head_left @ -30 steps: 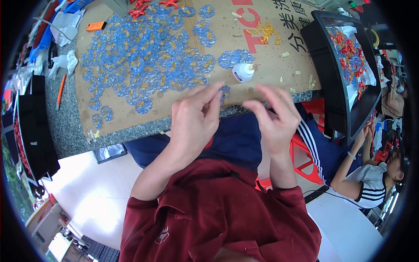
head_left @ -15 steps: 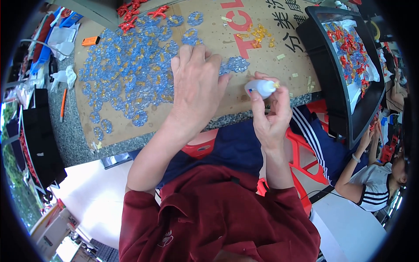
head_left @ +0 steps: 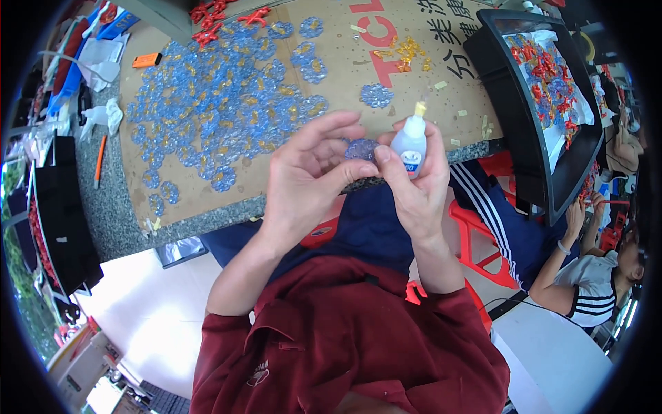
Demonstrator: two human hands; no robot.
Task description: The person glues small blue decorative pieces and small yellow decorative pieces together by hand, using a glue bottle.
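Observation:
My left hand [head_left: 310,172] pinches a clear blue flower-shaped plastic piece [head_left: 360,150] between thumb and fingers, just over the table's near edge. Beside it my right hand [head_left: 424,183] grips a small white squeeze bottle [head_left: 412,141] with a yellow tip pointing up and away; its thumb reaches to the piece's edge. Beyond my hands, a single blue flower piece [head_left: 376,96] lies on the cardboard. To the left spread many similar blue pieces [head_left: 207,96], a lot of them with amber bits on them.
Small amber pieces [head_left: 408,52] lie in a heap on the cardboard sheet [head_left: 338,69]. Red pieces [head_left: 207,21] sit at the back. At right stands a black bin [head_left: 514,124] of mixed parts, near a co-worker [head_left: 586,276]. An orange box [head_left: 147,60] and orange pen [head_left: 101,160] lie left.
My left hand has drawn back from the cardboard with a blue flower piece, close to my right hand. The bottle has swung from lying sideways to tip up.

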